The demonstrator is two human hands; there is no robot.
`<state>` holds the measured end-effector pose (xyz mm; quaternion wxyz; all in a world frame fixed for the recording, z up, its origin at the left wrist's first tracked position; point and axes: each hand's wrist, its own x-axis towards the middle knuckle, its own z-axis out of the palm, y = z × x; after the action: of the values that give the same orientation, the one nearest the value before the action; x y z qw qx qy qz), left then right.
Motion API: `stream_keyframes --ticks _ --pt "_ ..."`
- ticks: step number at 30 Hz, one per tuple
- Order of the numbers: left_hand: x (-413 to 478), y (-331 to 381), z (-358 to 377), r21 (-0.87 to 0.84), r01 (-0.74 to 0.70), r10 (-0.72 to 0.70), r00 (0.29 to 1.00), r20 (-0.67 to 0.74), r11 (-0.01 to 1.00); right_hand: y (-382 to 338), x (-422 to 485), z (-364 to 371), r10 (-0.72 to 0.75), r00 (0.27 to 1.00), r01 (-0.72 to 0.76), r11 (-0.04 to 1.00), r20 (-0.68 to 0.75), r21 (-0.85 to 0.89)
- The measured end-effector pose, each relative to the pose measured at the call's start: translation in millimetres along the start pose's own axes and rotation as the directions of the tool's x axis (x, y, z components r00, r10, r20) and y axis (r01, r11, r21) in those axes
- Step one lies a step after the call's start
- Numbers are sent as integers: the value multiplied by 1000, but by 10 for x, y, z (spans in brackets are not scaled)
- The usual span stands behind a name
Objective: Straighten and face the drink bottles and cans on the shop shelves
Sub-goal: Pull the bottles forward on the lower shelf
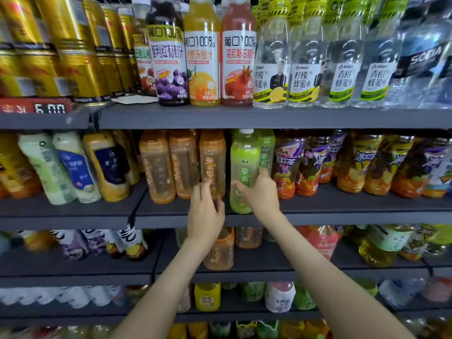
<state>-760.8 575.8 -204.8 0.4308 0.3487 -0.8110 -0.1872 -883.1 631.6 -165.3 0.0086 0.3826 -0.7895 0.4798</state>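
My right hand (259,194) gripped the green bottle (244,162) at the front of the middle shelf (354,217), thumb on its left side, a finger up its right. My left hand (205,211) hovered with fingers loosely curled before the nearest orange bottle (212,160); contact unclear. Purple-labelled tea bottles (288,165) stood just right of the green one. Gold cans (73,59) and juice bottles (203,67) sat on the shelf above.

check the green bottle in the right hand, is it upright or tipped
Upright: the green bottle has its cap on top and base at the front edge of the shelf, gripped by the right hand.
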Motion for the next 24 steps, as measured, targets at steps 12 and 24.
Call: stream_keyframes --ticks 12,24 --pt "-16 -171 -41 99 42 -57 987 152 994 9 140 333 -69 991 56 992 -118 -110" --pt "-549 276 534 -39 -160 164 966 198 986 756 -548 -133 -105 994 105 994 17 -4"
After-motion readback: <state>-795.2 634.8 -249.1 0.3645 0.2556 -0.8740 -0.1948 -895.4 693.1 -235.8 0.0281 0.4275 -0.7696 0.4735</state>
